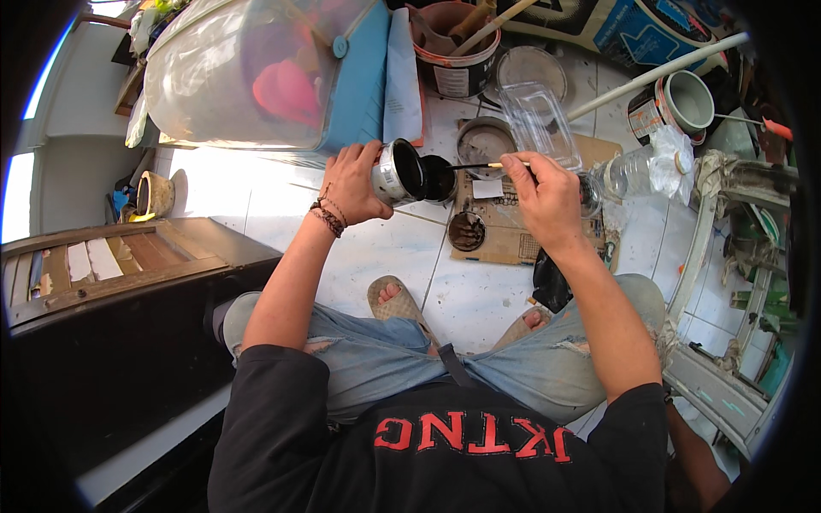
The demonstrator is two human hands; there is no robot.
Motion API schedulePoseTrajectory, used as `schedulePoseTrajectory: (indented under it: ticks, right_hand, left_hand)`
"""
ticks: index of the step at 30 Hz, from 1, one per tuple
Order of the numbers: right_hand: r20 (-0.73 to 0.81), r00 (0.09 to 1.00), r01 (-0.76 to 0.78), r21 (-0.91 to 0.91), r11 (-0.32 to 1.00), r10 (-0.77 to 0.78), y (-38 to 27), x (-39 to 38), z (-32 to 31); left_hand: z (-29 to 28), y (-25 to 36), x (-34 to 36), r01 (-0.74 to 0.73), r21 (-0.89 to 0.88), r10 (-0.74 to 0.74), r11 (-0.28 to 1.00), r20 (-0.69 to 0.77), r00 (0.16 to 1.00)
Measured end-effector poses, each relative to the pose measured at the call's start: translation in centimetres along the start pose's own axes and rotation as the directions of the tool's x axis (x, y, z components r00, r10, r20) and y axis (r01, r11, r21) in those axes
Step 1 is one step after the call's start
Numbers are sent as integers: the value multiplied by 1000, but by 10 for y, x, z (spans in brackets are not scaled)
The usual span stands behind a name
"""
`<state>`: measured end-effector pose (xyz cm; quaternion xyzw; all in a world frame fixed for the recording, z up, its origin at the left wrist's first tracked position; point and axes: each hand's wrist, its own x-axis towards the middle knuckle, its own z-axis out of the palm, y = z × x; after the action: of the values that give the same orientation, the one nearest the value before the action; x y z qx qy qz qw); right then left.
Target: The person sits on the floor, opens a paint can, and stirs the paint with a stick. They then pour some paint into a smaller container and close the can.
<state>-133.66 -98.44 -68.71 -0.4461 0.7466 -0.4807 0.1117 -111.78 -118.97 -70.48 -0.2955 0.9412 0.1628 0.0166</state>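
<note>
My left hand [349, 181] is wrapped round a small metal paint can [389, 178], tipped on its side with its dark mouth facing right. Right against that mouth is a round black-coated container [439, 178]; whether paint is flowing between them I cannot tell. My right hand [543, 192] pinches a thin stick [494, 165], pale near the fingers and black along its far part. Its tip reaches over the black container. Close below stands a small round tub [466, 231] with dark streaked contents. A flat round grey tin [485, 144] lies behind the stick.
Stained cardboard [505, 248] covers part of the white tiles, with a clear plastic tray [539, 124] and a plastic bottle [629, 175]. A tool-filled bucket [453, 64] and a large blue-sided bin [355, 94] stand behind. A black wooden cabinet [128, 342] is left, a grey frame [710, 376] right.
</note>
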Motion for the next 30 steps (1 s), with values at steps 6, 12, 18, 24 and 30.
schedulePoseTrajectory:
  ticks: [6, 12, 18, 24, 30]
  right_hand:
    - [4, 1000, -4, -7, 1000, 4, -2, 0, 0]
    - [39, 998, -53, 2, 999, 53, -8, 1, -2]
    - [28, 999, -36, -9, 999, 36, -7, 1, -1]
    - [31, 999, -29, -19, 999, 30, -8, 2, -2]
    - [30, 999, -28, -25, 999, 29, -7, 2, -2]
  left_hand:
    - [0, -1, -2, -13, -5, 13, 1000, -17, 1000]
    - [3, -4, -2, -31, 4, 31, 1000, -37, 999]
    - [2, -4, -1, -31, 10, 32, 999, -28, 999]
    - [-2, 0, 0, -7, 34, 7, 999, 17, 1000]
    - [-4, 2, -1, -9, 46, 8, 999, 27, 1000]
